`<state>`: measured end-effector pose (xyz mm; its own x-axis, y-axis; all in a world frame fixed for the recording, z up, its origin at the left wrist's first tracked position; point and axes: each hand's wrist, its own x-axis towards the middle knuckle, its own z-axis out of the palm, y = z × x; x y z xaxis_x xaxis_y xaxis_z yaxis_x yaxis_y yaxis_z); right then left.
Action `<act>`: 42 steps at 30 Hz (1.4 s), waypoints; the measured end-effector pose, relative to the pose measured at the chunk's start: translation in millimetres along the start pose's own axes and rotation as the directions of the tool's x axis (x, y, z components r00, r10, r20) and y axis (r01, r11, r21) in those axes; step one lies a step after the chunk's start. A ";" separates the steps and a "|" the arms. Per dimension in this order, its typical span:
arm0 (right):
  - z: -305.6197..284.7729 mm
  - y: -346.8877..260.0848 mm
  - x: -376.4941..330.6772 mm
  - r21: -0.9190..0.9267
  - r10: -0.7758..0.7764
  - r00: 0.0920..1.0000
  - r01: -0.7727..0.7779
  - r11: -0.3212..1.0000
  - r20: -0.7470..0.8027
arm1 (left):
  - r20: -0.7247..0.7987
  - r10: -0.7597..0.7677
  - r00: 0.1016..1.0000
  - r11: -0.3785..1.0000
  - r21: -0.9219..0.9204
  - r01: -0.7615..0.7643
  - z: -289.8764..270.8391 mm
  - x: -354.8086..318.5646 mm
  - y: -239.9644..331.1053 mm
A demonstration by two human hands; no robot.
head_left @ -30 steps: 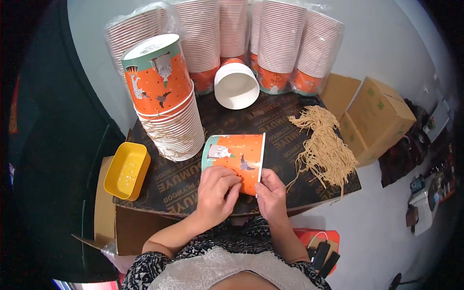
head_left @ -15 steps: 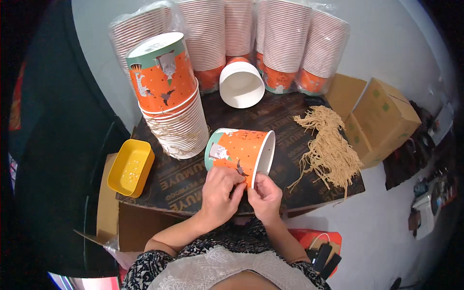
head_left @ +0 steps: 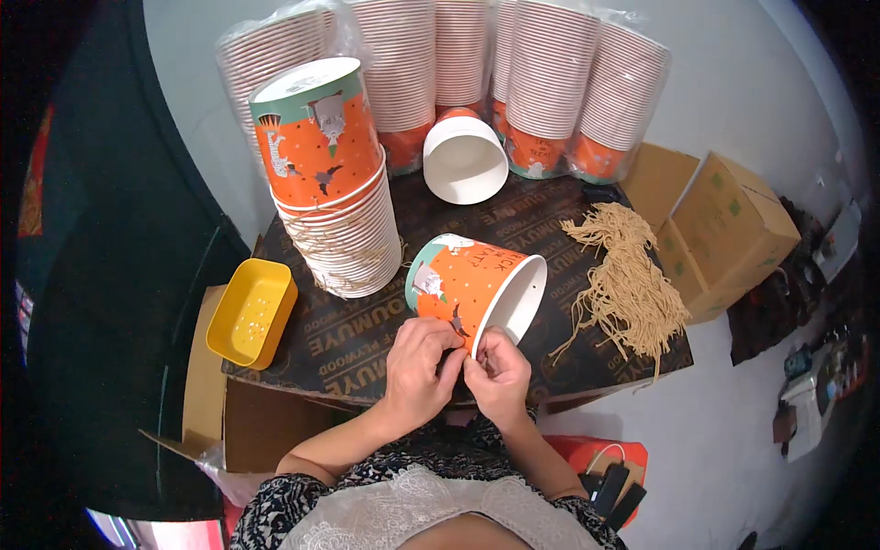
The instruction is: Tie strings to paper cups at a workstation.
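An orange and green paper bucket [head_left: 467,282] with printed figures lies on its side near the table's front edge, its white mouth turned to the right. My left hand [head_left: 422,365] is closed against its lower wall near the rim, thumb and forefinger pinched. At the rim's near edge, my right hand [head_left: 498,368] pinches with thumb and fingers, some of them inside the mouth. The two sets of fingertips almost meet there. Whether a cord lies between them is hidden. Beyond on the left stands an upside-down bucket stack [head_left: 344,240] with thin cords around its white lower part.
A yellow tray [head_left: 246,316] holding small white pieces sits at the left edge. Tan cords [head_left: 623,284] lie bundled on the right. Behind are bagged bucket stacks [head_left: 555,73] and a loose white-mouthed bucket [head_left: 466,163]. Cardboard boxes [head_left: 733,229] stand right of the dark table [head_left: 440,215].
The bucket between my hands has swung round a little, its mouth end shifting right and its base away from me. Both hands keep their pinch near the rim.
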<state>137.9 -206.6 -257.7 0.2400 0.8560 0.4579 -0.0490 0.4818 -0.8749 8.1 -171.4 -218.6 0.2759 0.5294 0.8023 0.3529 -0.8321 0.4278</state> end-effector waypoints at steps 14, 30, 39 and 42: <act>-4.9 -6.0 1.7 -0.107 -0.053 0.998 0.054 0.993 0.017 | 0.091 0.172 0.981 0.985 -0.026 -0.170 -7.9 11.2 -8.4; -8.5 -13.1 -1.7 -0.257 -0.095 0.995 0.083 0.963 -0.033 | 0.192 0.310 0.931 0.950 -0.031 -0.310 -5.9 16.7 -12.0; -36.8 -49.6 33.0 -0.684 -0.438 0.864 0.476 0.553 0.247 | -0.121 -0.155 0.980 0.880 0.434 0.193 -101.6 13.7 -56.0; -41.2 -58.5 46.6 -0.725 -0.391 0.847 0.518 0.453 0.361 | -0.267 -0.298 0.917 0.653 0.643 0.400 -159.5 5.6 -88.1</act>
<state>191.9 -202.6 -191.8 -0.1274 0.6039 0.7868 0.8051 0.5263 -0.2736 -164.1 -121.5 -185.4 -0.0908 0.6891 0.7190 0.9159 -0.2257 0.3320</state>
